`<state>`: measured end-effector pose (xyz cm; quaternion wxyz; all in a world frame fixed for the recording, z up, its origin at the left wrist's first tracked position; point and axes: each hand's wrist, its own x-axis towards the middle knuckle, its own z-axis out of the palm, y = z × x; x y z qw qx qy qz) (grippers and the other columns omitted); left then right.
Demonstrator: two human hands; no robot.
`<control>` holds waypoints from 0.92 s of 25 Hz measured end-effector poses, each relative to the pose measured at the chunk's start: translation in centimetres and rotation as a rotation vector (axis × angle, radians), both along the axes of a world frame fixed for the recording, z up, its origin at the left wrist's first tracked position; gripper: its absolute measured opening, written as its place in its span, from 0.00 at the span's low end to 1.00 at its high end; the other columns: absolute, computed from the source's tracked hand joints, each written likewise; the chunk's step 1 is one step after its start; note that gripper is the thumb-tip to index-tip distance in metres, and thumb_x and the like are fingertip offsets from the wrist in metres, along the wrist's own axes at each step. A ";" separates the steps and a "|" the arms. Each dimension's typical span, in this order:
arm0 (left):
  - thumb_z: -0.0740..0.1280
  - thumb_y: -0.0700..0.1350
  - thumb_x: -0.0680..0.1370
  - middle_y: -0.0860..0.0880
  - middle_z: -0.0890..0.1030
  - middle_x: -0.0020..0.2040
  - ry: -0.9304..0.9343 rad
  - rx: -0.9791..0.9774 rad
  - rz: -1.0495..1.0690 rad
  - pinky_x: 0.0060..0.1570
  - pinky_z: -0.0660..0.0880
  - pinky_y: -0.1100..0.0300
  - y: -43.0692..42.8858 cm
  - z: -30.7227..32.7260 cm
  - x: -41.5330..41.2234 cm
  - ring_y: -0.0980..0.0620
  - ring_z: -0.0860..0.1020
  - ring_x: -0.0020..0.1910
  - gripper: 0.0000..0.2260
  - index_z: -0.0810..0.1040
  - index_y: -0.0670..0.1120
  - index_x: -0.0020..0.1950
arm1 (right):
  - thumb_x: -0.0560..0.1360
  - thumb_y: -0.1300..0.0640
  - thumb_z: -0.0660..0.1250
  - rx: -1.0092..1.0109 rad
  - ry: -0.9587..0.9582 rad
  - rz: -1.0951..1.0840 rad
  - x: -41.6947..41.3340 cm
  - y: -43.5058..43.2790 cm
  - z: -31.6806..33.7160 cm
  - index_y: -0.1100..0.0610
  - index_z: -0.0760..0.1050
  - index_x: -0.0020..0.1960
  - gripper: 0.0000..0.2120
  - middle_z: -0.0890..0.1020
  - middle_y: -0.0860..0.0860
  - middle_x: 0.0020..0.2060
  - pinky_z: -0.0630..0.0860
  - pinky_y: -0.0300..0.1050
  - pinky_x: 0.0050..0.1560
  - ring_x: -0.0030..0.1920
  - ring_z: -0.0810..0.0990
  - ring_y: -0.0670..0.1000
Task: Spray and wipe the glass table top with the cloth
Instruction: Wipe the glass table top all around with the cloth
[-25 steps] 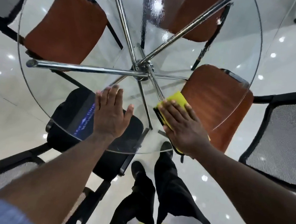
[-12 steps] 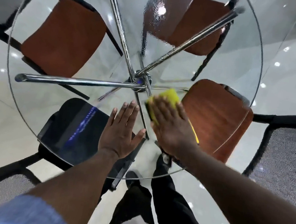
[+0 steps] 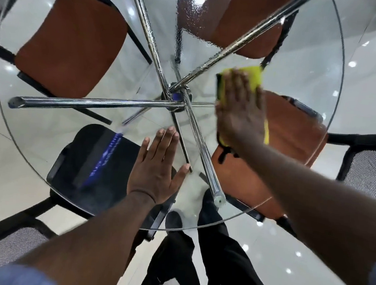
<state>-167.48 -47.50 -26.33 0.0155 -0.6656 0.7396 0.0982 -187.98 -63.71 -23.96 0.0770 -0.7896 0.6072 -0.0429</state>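
Looking down through the round glass top (image 3: 304, 68), I see its chrome legs (image 3: 94, 103) crossing at a hub over a glossy pale floor (image 3: 0, 170), with a patch of spray droplets (image 3: 192, 11) on the far side. Around it stand brown chairs (image 3: 70, 41), a black seat (image 3: 95, 163) under the near edge and mesh chairs (image 3: 372, 174) outside. My left hand (image 3: 156, 171) lies flat and spread on the glass, holding nothing; my right hand (image 3: 240, 110), fingers straight, presses the yellow cloth (image 3: 253, 76) flat right of the hub.
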 end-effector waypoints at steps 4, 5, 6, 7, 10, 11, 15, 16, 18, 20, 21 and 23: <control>0.51 0.64 0.83 0.48 0.48 0.86 0.020 0.004 0.018 0.81 0.52 0.41 0.1 0.5 -0.1 0.49 0.46 0.85 0.36 0.50 0.44 0.85 | 0.88 0.44 0.54 0.040 0.036 0.269 -0.8 10.9 0.3 0.51 0.51 0.88 0.31 0.52 0.50 0.88 0.52 0.61 0.85 0.87 0.49 0.52; 0.51 0.64 0.83 0.48 0.47 0.86 0.022 0.006 0.017 0.81 0.52 0.41 0.0 0.5 -0.1 0.49 0.46 0.85 0.36 0.50 0.43 0.85 | 0.88 0.44 0.54 0.027 0.039 0.307 -2.9 11.9 0.3 0.50 0.52 0.88 0.31 0.54 0.50 0.87 0.54 0.61 0.85 0.87 0.51 0.51; 0.51 0.64 0.83 0.48 0.47 0.86 0.021 0.007 0.016 0.82 0.51 0.41 0.0 0.6 -0.2 0.49 0.45 0.85 0.37 0.50 0.43 0.85 | 0.88 0.44 0.55 0.023 0.039 0.324 -5.1 11.8 0.4 0.50 0.53 0.88 0.31 0.56 0.50 0.87 0.55 0.61 0.84 0.87 0.53 0.52; 0.51 0.63 0.83 0.48 0.46 0.86 0.024 0.006 0.016 0.82 0.51 0.41 0.0 0.5 -0.2 0.49 0.45 0.85 0.37 0.49 0.43 0.85 | 0.88 0.45 0.56 0.013 0.044 0.318 -7.1 10.7 0.3 0.50 0.53 0.88 0.31 0.57 0.51 0.87 0.55 0.62 0.84 0.87 0.55 0.53; 0.53 0.63 0.83 0.48 0.45 0.86 0.041 0.001 0.010 0.82 0.49 0.41 0.2 0.1 -0.1 0.49 0.44 0.85 0.37 0.48 0.44 0.86 | 0.89 0.43 0.48 -0.032 0.072 0.069 -9.2 3.6 0.1 0.49 0.46 0.88 0.30 0.52 0.53 0.88 0.53 0.65 0.85 0.87 0.51 0.54; 0.53 0.63 0.83 0.48 0.45 0.86 0.042 -0.006 0.009 0.82 0.48 0.42 0.2 -0.1 -0.1 0.49 0.44 0.85 0.37 0.48 0.44 0.86 | 0.89 0.42 0.46 -0.030 0.059 -0.070 -8.6 1.1 0.0 0.49 0.44 0.88 0.31 0.50 0.51 0.88 0.50 0.64 0.85 0.88 0.48 0.53; 0.53 0.62 0.84 0.48 0.46 0.86 0.037 -0.031 -0.007 0.82 0.47 0.42 0.3 -0.6 0.0 0.49 0.44 0.85 0.36 0.47 0.45 0.86 | 0.87 0.44 0.47 0.022 0.005 -0.190 -2.6 1.4 0.4 0.52 0.48 0.88 0.32 0.51 0.53 0.88 0.48 0.64 0.85 0.87 0.49 0.54; 0.53 0.62 0.84 0.48 0.46 0.86 0.040 -0.042 -0.001 0.82 0.47 0.41 0.3 -0.6 0.0 0.49 0.45 0.85 0.36 0.48 0.45 0.86 | 0.87 0.44 0.47 0.031 0.019 -0.071 -1.5 4.5 0.5 0.52 0.49 0.88 0.31 0.52 0.53 0.88 0.49 0.64 0.85 0.87 0.50 0.55; 0.53 0.62 0.84 0.48 0.47 0.86 0.032 -0.061 0.009 0.81 0.50 0.40 0.5 -0.4 0.1 0.48 0.47 0.85 0.35 0.49 0.45 0.86 | 0.88 0.44 0.51 0.041 0.037 0.137 -1.1 11.9 0.4 0.51 0.51 0.88 0.31 0.53 0.52 0.87 0.50 0.62 0.85 0.87 0.51 0.54; 0.53 0.62 0.84 0.48 0.47 0.86 0.060 -0.067 0.000 0.81 0.52 0.39 0.5 -0.2 0.0 0.48 0.47 0.85 0.36 0.49 0.45 0.86 | 0.88 0.43 0.53 0.017 0.053 0.188 -3.8 16.3 0.2 0.50 0.54 0.88 0.30 0.55 0.50 0.87 0.52 0.60 0.85 0.87 0.51 0.52; 0.53 0.62 0.83 0.48 0.47 0.86 0.060 -0.070 0.002 0.81 0.52 0.39 0.4 -0.3 -0.1 0.48 0.47 0.85 0.36 0.49 0.45 0.86 | 0.88 0.42 0.52 0.017 0.061 0.184 -5.9 16.3 -0.1 0.49 0.54 0.88 0.30 0.55 0.50 0.87 0.52 0.60 0.85 0.87 0.51 0.51; 0.53 0.62 0.83 0.48 0.47 0.86 0.052 -0.075 0.003 0.81 0.50 0.40 0.5 -0.5 -0.1 0.48 0.46 0.85 0.36 0.48 0.45 0.86 | 0.89 0.42 0.49 -0.008 0.091 0.100 -9.6 13.6 -0.7 0.49 0.53 0.88 0.30 0.54 0.51 0.87 0.52 0.62 0.85 0.87 0.50 0.53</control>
